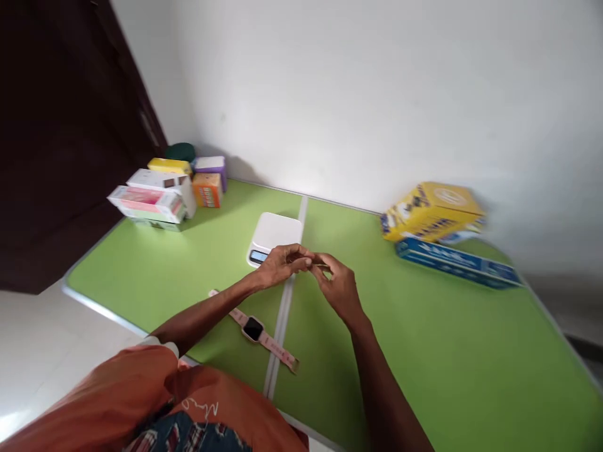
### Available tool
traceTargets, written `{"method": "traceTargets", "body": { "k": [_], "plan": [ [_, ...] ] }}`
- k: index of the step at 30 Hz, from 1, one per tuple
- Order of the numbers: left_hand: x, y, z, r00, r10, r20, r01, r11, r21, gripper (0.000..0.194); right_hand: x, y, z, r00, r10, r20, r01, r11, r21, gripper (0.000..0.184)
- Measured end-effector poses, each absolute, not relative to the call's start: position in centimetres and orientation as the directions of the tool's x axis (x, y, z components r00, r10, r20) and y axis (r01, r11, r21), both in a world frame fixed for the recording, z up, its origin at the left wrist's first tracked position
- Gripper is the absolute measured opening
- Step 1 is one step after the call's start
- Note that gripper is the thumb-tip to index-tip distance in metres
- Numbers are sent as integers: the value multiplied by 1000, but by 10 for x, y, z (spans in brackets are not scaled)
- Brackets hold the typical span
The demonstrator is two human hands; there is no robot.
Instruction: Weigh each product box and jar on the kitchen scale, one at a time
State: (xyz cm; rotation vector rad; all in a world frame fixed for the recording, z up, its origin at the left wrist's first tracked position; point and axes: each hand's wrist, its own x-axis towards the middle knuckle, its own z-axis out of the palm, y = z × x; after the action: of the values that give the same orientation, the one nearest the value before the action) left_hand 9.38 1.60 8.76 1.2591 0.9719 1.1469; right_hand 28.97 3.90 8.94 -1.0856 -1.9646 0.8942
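Observation:
My left hand (281, 265) hovers over the front right corner of a white digital scale (276, 231), covering part of its lit display. Its fingertips are pinched and meet those of my right hand (340, 290), which is also closed in a pinch. Anything between the fingertips is too small or hidden to make out. Nearer my body, a smartwatch (253, 328) with a pink strap lies flat, its strap stretched out and its screen dark.
On the green folding table (424, 351), several boxes, including a pink and white box (151, 202) and an orange box (207, 189), are grouped at the back left. A yellow box (433, 210) and a long blue box (456, 262) lie back right, against the white wall (358, 94).

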Motion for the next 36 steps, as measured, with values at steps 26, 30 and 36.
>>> {"method": "traceTargets", "body": {
  "k": [26,30,36],
  "plan": [
    [-288,-47,124,-945,225,239,283,193,939,46,-85,60,111,-695,663,279,284,609,-741,92],
    [-297,-43,118,-896,399,195,229,39,973,53,-95,59,103,-630,718,297,336,597,-729,90],
    [-301,-37,109,-875,439,202,210,-31,977,58,-108,49,85,-453,836,310,261,457,-850,62]
  ]
}}
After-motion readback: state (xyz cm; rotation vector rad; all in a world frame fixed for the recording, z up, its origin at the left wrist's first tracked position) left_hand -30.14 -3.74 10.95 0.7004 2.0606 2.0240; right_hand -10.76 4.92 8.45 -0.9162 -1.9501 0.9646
